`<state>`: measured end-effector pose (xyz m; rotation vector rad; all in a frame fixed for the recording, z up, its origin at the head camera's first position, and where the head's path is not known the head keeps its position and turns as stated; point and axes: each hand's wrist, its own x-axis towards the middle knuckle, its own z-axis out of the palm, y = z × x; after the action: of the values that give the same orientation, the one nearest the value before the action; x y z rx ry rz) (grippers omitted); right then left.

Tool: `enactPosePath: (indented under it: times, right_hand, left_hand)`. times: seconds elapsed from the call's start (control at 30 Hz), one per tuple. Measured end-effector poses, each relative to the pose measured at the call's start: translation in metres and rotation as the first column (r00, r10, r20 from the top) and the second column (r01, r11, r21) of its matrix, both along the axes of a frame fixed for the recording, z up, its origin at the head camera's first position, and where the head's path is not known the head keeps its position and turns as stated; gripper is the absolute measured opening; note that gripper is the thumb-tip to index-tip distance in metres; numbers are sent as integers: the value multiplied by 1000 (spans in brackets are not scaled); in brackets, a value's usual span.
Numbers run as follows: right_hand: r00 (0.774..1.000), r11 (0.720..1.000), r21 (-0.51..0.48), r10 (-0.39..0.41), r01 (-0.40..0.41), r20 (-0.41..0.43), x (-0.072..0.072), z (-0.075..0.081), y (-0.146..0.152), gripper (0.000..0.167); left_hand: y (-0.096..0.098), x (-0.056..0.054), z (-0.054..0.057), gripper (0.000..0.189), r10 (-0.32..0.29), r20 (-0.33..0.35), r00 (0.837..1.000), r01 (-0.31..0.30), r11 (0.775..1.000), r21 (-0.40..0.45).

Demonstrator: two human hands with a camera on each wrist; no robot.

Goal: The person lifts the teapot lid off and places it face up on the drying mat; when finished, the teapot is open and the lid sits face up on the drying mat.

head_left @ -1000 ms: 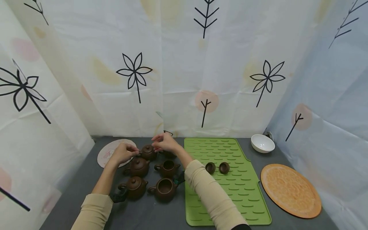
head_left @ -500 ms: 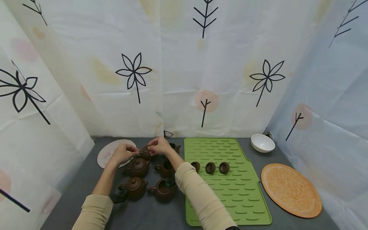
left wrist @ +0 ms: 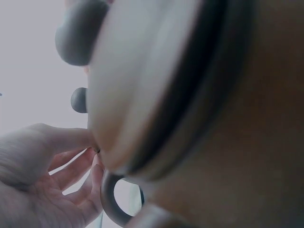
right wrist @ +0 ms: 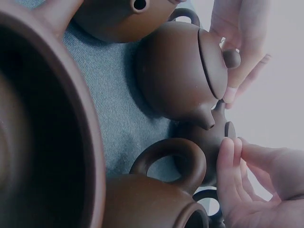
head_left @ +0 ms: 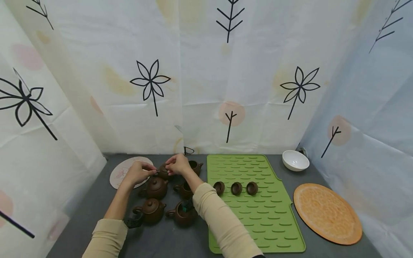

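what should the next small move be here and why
Probably lift the lid off the far left pot with the right hand: its fingers are at that lid, the left hand holds the pot, and three lids lie on the mat near three open pots.

Brown round clay-looking teapots (head_left: 152, 212): smooth, mostly matt. White round china-looking bowl (head_left: 295, 161): glossy, even from here. Green oblong rubbery mat (head_left: 264, 222): rows of bumps. Grey woven tablecloth (right wrist: 107, 64): rough. White printed cloth wall (head_left: 200, 71): creased, dull. Cream cloth sleeves (head_left: 222, 222): wrinkly.
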<state>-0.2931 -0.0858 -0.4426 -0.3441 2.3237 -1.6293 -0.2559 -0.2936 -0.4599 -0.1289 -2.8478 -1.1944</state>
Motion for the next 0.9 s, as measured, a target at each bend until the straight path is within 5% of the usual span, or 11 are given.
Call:
enactPosePath:
  times: [0.37,0.9]
  right_hand:
    - [997,1000,14,-8,9,-76,-3,4,4,13]
    - [985,985,-96,132,-143,-114,-16,33,67,30]
  left_hand:
    - [1,2,0,20,4,11,1000,-4,1000,7]
    - [0,3,-2,19,-6,-9,1000,6,1000,23]
